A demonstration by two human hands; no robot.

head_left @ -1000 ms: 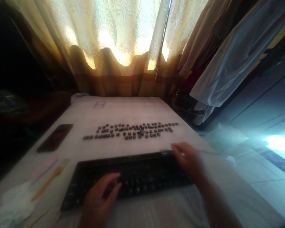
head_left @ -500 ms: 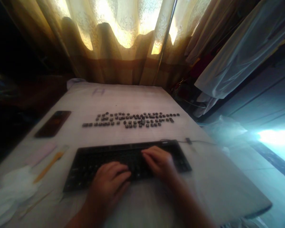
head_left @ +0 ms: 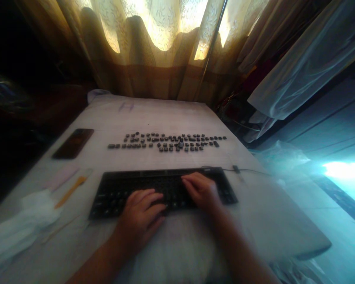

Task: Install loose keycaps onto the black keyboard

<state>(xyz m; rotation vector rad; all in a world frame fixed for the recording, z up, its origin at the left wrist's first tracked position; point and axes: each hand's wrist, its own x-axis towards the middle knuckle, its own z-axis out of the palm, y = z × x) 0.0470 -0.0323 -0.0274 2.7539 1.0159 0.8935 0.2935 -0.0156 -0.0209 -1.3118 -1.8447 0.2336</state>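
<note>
A black keyboard [head_left: 106, 197] lies across the near part of the white-covered table, with keycaps removed from part of it. My left hand [head_left: 143, 215] rests over its front middle, fingers spread and holding nothing. Over the right half is my right hand [head_left: 202, 191], thumb and forefinger pinched close together near the back of the keys; anything between the fingertips is too small to make out. Beyond the keyboard, loose black keycaps [head_left: 180, 144] are laid out in rough rows.
At left lie a dark phone [head_left: 73, 144], a pink block [head_left: 60, 178], an orange-handled tool [head_left: 71, 192], white crumpled cloth [head_left: 26, 221] and a thin stick [head_left: 60, 229]. A cable [head_left: 251, 170] runs off right. Curtains [head_left: 165, 75] hang behind the table [head_left: 171, 114].
The camera view has shifted, so the table items appear higher and slightly to the right. Both hands keep nearly the same places over the keyboard, the left fingers a little more spread.
</note>
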